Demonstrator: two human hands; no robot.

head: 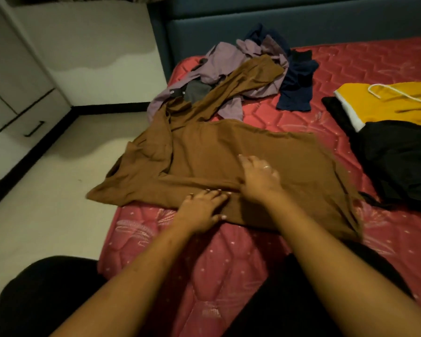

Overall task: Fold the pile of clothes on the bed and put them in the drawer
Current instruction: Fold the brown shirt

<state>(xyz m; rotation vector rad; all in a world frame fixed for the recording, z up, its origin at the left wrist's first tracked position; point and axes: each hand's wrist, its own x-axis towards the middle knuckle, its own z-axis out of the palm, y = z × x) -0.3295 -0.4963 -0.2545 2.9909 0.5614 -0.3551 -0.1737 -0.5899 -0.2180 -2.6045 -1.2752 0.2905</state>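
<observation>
The brown shirt should be smoothed flat before a side is turned over. The left hand and right hand press on it with straight fingers, pinching nothing. Thin and creased, it lies spread at the bed's left edge, overhanging slightly.

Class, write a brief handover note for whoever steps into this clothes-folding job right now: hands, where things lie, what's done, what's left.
Left hand and right hand: both open, flat on the brown garment spread on the red mattress.
Behind it, the unfolded pile: lilac shirt, navy garment.
Yellow garment and black garment lie to the right.
Drawer shut.
Done: nothing visibly stowed. Left: fold the brown garment, then the pile, and stow all.
</observation>
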